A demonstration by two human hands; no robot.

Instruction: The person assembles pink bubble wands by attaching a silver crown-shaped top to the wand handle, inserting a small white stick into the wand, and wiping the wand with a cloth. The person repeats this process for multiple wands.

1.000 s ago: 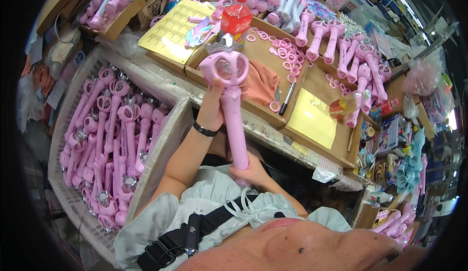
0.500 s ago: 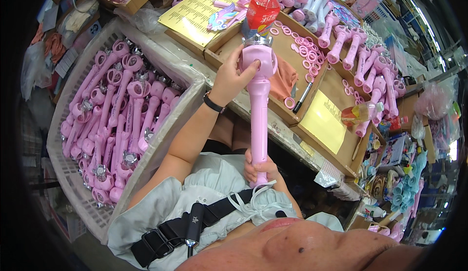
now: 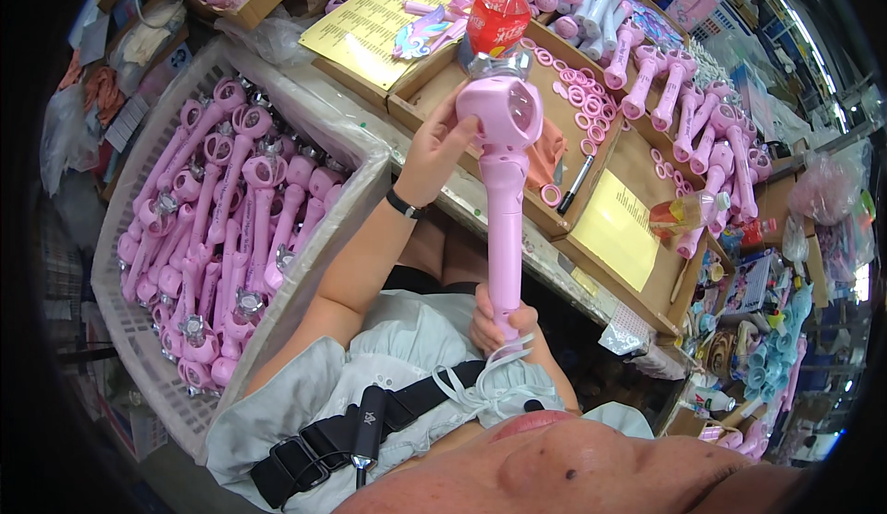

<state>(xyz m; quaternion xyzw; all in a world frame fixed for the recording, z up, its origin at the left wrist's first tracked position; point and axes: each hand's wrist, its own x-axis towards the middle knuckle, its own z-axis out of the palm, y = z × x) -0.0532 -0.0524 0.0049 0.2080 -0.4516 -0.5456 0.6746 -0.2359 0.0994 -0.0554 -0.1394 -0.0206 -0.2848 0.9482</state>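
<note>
A pink toy wand stands nearly upright across the view between my two hands. Its rounded head has a clear window and carries a silver crown-shaped top. Fingers of my left hand grip the wand's head from its left side, the thumb pressed on the pink shell. Lower down, my right hand wraps round the bottom of the handle, close to my light shirt.
At left stands a lined plastic crate holding many pink wands. A cardboard tray on the bench holds pink rings, an orange cloth and a marker. Behind the wand is a red-labelled bottle; yellow sheets and more wands lie right.
The wand has shifted slightly right and turned on its axis, so its clear window now shows toward the right. Both hands moved with it. Part of another person appears at the top right.
</note>
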